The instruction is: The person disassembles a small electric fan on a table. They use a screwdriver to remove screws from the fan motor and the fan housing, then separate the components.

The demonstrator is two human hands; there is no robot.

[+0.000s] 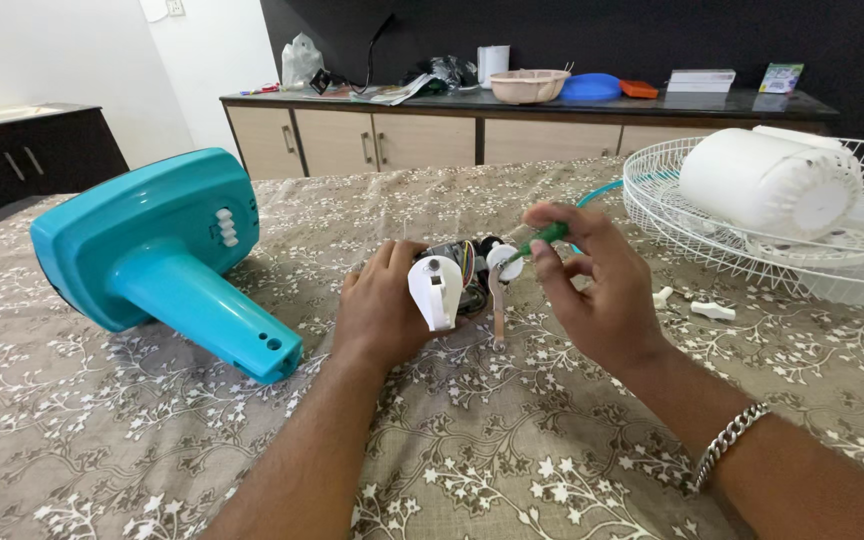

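Note:
My left hand grips a small fan motor assembly with a white plastic bracket and coloured wires, resting on the patterned cloth. My right hand holds a green-handled screwdriver, its tip at a white round part on the motor. A thin copper-coloured shaft sticks down from the assembly toward me.
A turquoise fan base with stem lies on its side at the left. At the right sit a white wire fan guard and a white motor cover. Small white plastic parts lie near my right hand. A cluttered sideboard stands behind.

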